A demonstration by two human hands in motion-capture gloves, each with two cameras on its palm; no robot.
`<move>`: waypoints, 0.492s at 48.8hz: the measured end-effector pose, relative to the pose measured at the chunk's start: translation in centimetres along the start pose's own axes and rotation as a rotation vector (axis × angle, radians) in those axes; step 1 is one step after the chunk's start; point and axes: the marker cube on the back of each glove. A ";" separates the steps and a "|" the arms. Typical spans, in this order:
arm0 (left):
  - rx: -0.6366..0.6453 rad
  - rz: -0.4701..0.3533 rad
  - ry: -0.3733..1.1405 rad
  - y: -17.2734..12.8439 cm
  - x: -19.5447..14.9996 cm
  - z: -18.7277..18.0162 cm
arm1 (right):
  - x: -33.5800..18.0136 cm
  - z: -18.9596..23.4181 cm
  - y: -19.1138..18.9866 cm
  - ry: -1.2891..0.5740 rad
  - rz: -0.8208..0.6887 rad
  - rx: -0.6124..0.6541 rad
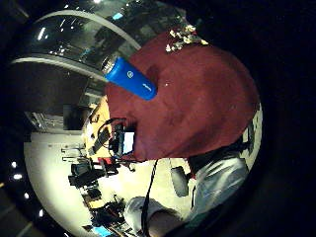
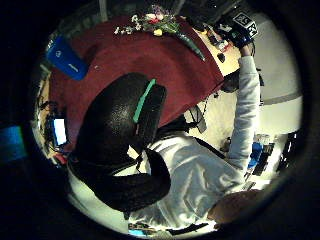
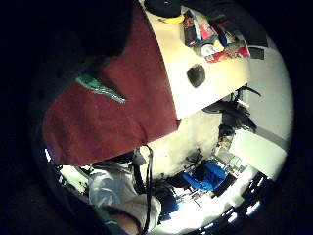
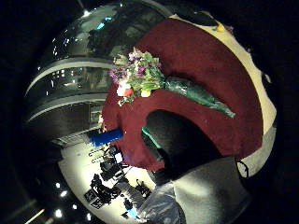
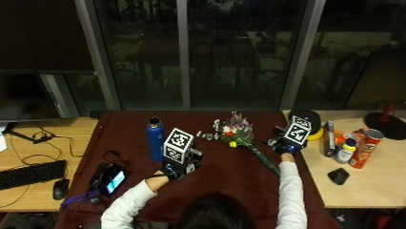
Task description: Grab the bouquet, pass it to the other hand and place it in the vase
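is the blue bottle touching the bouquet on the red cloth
Apart. The outside view shows the blue bottle standing upright with bare red cloth between it and the bouquet.

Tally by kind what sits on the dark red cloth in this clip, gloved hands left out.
Bouquet: 1
Blue bottle, upright, serving as the vase: 1
Small device with a lit screen: 1
Total: 3
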 end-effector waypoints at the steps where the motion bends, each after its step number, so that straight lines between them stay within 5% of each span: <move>1: -0.001 -0.002 0.000 0.0 -0.1 0.0 | 0.0 0.2 -0.3 -0.004 -0.007 0.017; 8: -0.004 -0.011 0.000 -0.1 -0.4 0.3 | 0.6 2.6 -4.9 -0.042 -0.092 0.190; 24: -0.020 -0.010 0.003 -0.2 -0.5 1.0 | 1.2 8.9 -8.0 0.020 -0.020 0.134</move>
